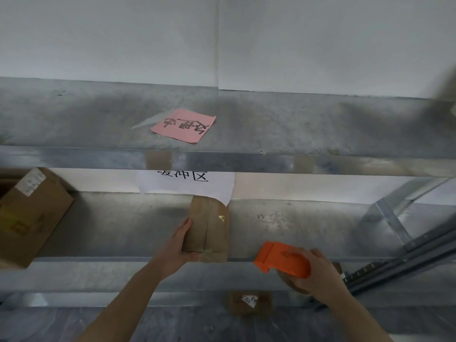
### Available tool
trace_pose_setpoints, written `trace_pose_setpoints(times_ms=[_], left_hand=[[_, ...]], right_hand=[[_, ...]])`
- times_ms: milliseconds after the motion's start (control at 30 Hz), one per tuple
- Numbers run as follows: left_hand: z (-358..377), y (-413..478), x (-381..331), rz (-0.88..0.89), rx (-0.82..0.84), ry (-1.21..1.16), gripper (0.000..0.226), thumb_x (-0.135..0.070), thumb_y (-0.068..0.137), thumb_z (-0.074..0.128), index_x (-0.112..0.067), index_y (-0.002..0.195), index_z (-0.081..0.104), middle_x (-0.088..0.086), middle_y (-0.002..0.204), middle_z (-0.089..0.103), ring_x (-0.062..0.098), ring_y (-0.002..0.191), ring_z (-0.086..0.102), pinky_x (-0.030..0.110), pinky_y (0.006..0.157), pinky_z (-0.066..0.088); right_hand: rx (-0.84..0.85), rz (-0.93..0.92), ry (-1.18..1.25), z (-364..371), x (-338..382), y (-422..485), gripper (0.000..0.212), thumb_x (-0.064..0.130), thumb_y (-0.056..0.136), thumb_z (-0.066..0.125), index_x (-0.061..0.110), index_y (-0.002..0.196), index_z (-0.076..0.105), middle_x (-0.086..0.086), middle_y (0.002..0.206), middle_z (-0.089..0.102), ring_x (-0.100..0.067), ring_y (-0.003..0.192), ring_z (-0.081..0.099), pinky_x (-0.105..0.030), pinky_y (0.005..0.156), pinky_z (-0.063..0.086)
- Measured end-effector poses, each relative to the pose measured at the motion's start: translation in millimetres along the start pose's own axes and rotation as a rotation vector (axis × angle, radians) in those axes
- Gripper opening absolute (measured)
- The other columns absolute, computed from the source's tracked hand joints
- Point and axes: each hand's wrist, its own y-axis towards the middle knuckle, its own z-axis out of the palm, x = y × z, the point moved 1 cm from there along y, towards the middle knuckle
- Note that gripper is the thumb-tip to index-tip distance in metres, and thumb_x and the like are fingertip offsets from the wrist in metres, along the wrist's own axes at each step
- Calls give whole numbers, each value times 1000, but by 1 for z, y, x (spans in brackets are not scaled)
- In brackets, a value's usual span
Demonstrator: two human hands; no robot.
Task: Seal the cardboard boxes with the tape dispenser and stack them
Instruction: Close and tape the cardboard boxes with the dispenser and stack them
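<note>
L grip (183, 245) clamped on box (212, 230) near end, on shelf (308, 233) | R grip (320, 270) clamped on dispenser (283, 260) | box: prob light, stiff; I'd hold sides, off seam

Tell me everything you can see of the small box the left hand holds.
The small box is plain brown cardboard, narrow and long, lying flat on the metal shelf with one end at the front edge. A seam runs down its top; a small white sticker sits near the far right. The left hand grips its near left corner. A hanging paper sign overlaps its far end.
</note>
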Motion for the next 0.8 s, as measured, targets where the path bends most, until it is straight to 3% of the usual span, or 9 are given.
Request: trace_pose_setpoints(times_ms=[100, 233, 300, 367, 400, 467, 533, 600, 800], left_hand=[[1, -1, 1, 12, -12, 12, 107, -38, 77, 77, -27, 152, 2, -12, 159, 2, 15, 143, 20, 34, 116, 27], [0, -13, -11, 66, -26, 46, 101, -56, 80, 65, -30, 152, 0, -19, 156, -2, 3, 140, 10, 31, 115, 20], [-7, -27, -24, 101, -171, -34, 71, -57, 88, 53, -32, 148, 23, -16, 153, 22, 3, 137, 26, 33, 114, 27], [-10, -46, -38, 130, -374, -142, 44, -58, 94, 43, -32, 129, 52, -6, 127, 56, 7, 114, 54, 42, 101, 46], [-10, -54, -46, 110, -429, -236, 42, -58, 94, 42, -29, 118, 59, -3, 110, 63, 8, 100, 59, 44, 94, 49], [-8, -64, -63, -97, -321, -590, 61, -69, 84, 45, -16, 105, 66, 3, 95, 68, 13, 87, 62, 40, 88, 51], [-10, -70, -73, -336, 23, -941, 89, -81, 74, 37, -5, 111, 64, 13, 106, 70, 25, 99, 64, 37, 90, 49], [-17, -78, -76, -405, 251, -1065, 88, -75, 83, 26, -3, 120, 59, 19, 119, 66, 31, 112, 62, 41, 94, 47], [-52, -90, -61, -312, 255, -1003, 64, -58, 88, 43, -4, 116, 63, 19, 112, 68, 26, 101, 66, 36, 83, 53]], right_hand=[[-78, -35, 8, -12, 4, -11, 80, 78, 49, 55, 47, 124, 54, 10, 108, 48, -15, 95, 60, -22, 85, 45], [-125, -149, 174, -24, 40, -21, 66, 69, 50, 63, 57, 114, 53, 18, 111, 46, 3, 89, 54, -1, 78, 37], [-151, -216, 224, -25, 55, -24, 61, 55, 57, 77, 61, 112, 53, 21, 113, 46, 7, 96, 54, -2, 85, 39], [-164, -268, 268, -27, 70, -29, 64, 39, 63, 85, 58, 115, 54, 20, 116, 47, 10, 104, 51, -2, 86, 38], [-162, -293, 289, -28, 79, -31, 65, 34, 65, 87, 56, 116, 55, 18, 117, 48, 9, 106, 50, -3, 87, 39], [-148, -353, 311, -29, 99, -35, 66, 32, 66, 88, 54, 119, 55, 15, 120, 49, 5, 109, 51, -8, 88, 42], [-141, -416, 314, -28, 119, -38, 65, 32, 67, 87, 52, 120, 55, 15, 121, 49, 2, 110, 50, -13, 88, 46], [-121, -449, 336, -22, 136, -42, 64, 32, 69, 87, 51, 121, 56, 14, 121, 49, 1, 110, 50, -15, 87, 47], [-135, -477, 370, 1, 161, -53, 62, 32, 68, 88, 47, 121, 59, 9, 119, 50, -5, 109, 52, -23, 82, 52]])
